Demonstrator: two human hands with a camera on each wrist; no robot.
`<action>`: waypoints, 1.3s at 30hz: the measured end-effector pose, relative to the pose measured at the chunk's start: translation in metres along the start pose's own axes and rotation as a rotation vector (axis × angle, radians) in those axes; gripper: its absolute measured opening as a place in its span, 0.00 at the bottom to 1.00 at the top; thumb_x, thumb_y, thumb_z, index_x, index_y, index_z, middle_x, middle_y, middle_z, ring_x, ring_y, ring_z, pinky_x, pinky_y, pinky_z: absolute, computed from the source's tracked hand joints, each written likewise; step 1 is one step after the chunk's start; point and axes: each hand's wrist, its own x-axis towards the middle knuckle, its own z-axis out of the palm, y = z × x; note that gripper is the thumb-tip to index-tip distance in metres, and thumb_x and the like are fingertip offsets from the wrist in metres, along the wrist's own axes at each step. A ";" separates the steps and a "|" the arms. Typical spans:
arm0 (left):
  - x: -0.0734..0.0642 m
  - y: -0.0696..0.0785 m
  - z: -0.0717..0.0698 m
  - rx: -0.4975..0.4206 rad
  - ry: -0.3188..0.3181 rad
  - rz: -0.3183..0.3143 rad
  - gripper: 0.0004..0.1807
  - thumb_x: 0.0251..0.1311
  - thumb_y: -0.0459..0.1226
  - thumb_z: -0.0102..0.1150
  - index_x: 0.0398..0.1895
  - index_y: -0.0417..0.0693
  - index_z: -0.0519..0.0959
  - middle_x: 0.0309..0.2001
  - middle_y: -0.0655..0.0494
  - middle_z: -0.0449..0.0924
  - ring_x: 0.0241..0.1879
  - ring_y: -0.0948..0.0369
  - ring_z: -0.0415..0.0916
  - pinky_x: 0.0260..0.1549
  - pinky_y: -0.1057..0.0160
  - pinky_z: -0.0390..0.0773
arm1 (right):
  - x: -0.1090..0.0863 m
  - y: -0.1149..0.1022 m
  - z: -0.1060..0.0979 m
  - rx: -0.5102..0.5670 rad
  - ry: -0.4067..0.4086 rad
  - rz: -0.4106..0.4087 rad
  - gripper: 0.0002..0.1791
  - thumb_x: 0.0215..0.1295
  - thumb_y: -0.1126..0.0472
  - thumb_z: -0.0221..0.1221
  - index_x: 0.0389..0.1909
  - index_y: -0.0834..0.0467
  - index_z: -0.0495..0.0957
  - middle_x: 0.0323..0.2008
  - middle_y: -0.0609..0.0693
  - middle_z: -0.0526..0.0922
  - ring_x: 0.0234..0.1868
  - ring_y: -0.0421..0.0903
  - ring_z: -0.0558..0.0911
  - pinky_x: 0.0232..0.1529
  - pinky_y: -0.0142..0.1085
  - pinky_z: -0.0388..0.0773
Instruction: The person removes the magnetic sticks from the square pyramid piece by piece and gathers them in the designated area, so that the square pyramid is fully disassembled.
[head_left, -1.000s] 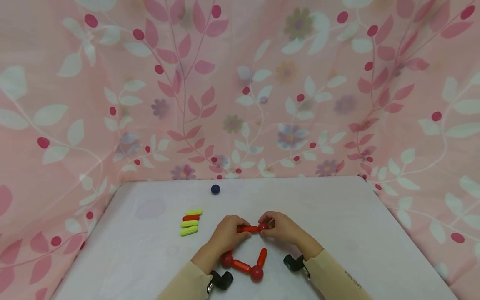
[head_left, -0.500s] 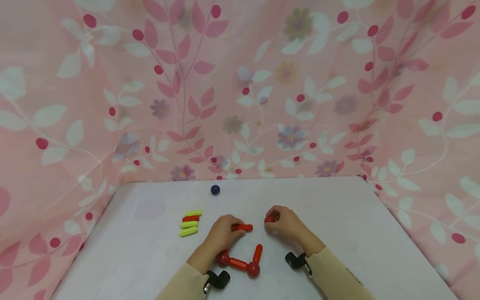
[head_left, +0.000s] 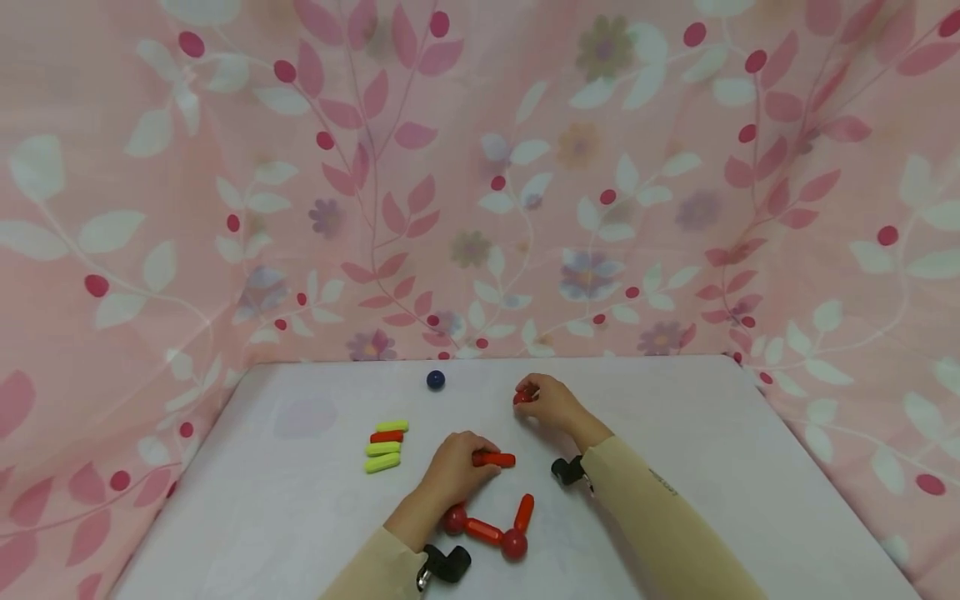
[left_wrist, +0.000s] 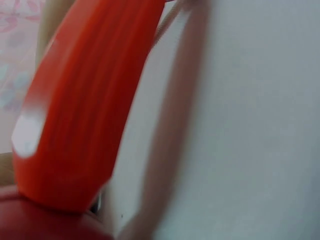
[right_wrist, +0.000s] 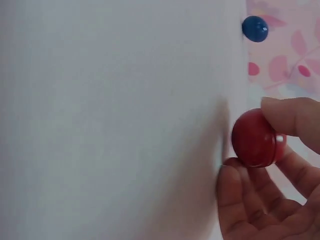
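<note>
My left hand (head_left: 455, 465) holds a short red rod (head_left: 497, 459) over the white table, its free end pointing right. Farther back, my right hand (head_left: 553, 403) pinches a red ball (head_left: 521, 398); the right wrist view shows the red ball (right_wrist: 255, 137) between thumb and fingers. Under my left wrist lies a joined piece: a left red ball (head_left: 454, 520), a linking red rod (head_left: 483, 532) and a right red ball (head_left: 514, 544). From the right ball an upright-angled red rod (head_left: 525, 512) sticks out. Close up in the left wrist view, a red rod (left_wrist: 90, 105) meets a red ball (left_wrist: 40, 220).
A dark blue ball (head_left: 436, 380) lies near the back edge of the table (head_left: 300, 517). Left of my hands, several rods lie in a stack, with a red rod (head_left: 387, 437) among yellow ones like the front yellow rod (head_left: 382, 462). A floral pink curtain (head_left: 480, 167) hangs behind.
The red ball has come apart from the end of the red rod in my left hand. My right hand has carried it toward the back of the table. My left hand has barely moved.
</note>
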 end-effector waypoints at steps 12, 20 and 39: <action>0.000 0.003 0.007 0.003 0.014 0.020 0.10 0.57 0.41 0.73 0.43 0.56 0.88 0.37 0.64 0.81 0.39 0.61 0.70 0.41 0.60 0.71 | 0.038 -0.001 0.014 0.043 0.151 0.003 0.18 0.63 0.60 0.69 0.52 0.59 0.81 0.46 0.52 0.83 0.48 0.50 0.81 0.52 0.44 0.77; 0.001 0.003 0.009 0.001 -0.006 0.022 0.10 0.58 0.43 0.72 0.43 0.57 0.87 0.36 0.65 0.79 0.38 0.62 0.69 0.38 0.61 0.69 | 0.040 -0.001 0.013 0.061 0.175 0.035 0.23 0.64 0.60 0.68 0.59 0.60 0.78 0.50 0.55 0.83 0.52 0.52 0.80 0.56 0.45 0.76; -0.002 0.002 -0.010 -0.133 -0.088 -0.096 0.14 0.59 0.42 0.71 0.48 0.53 0.85 0.51 0.54 0.80 0.49 0.55 0.73 0.52 0.49 0.76 | 0.002 -0.021 0.000 -0.023 0.127 -0.081 0.07 0.65 0.60 0.65 0.42 0.56 0.81 0.40 0.50 0.82 0.41 0.47 0.79 0.45 0.41 0.77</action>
